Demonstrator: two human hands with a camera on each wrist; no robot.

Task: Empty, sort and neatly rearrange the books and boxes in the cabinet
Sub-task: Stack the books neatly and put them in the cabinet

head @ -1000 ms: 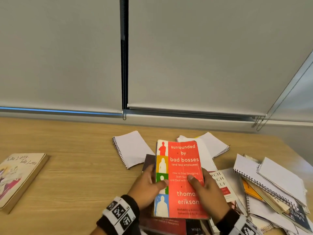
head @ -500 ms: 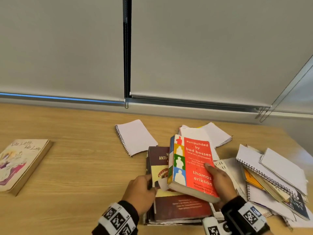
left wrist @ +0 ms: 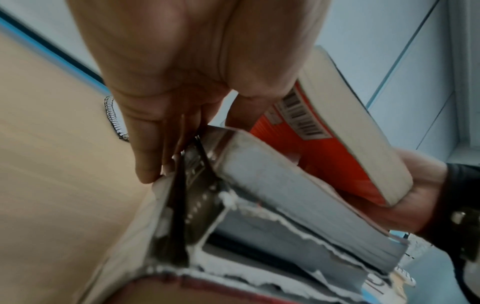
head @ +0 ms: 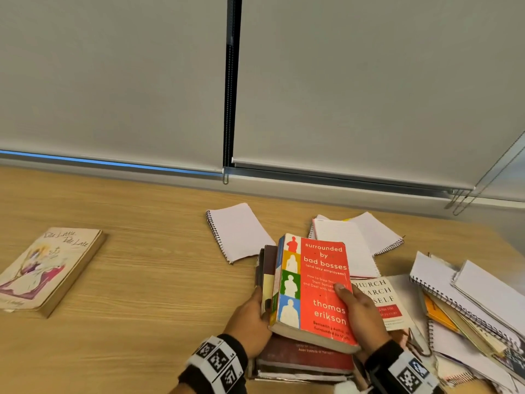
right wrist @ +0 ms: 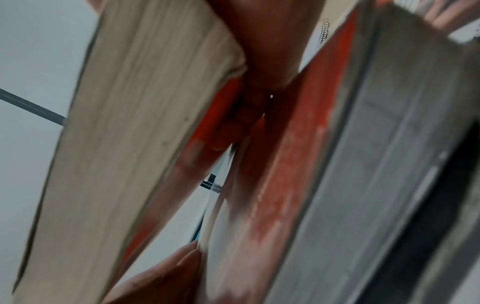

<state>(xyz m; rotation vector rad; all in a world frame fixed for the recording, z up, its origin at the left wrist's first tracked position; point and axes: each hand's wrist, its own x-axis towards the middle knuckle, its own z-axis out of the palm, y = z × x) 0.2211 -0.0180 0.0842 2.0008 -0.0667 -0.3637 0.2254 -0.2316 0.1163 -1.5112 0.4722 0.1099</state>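
Here, the orange paperback [head: 318, 288], titled "surrounded by bad bosses (and lazy employees)", author "thomas erikson", is tilted above a maroon book [head: 304, 358]. The right hand [head: 362, 314] grasps its right edge, thumb on the cover. The left hand [head: 250, 322], fingers curled, grips the worn books beneath it. Right of the right hand lies a white book [head: 382, 301] reading "SEARCH".

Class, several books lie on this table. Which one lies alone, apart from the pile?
The beige illustrated book at the far left of the wooden table. It lies flat with bare wood all round, untouched; the others crowd together at the right.
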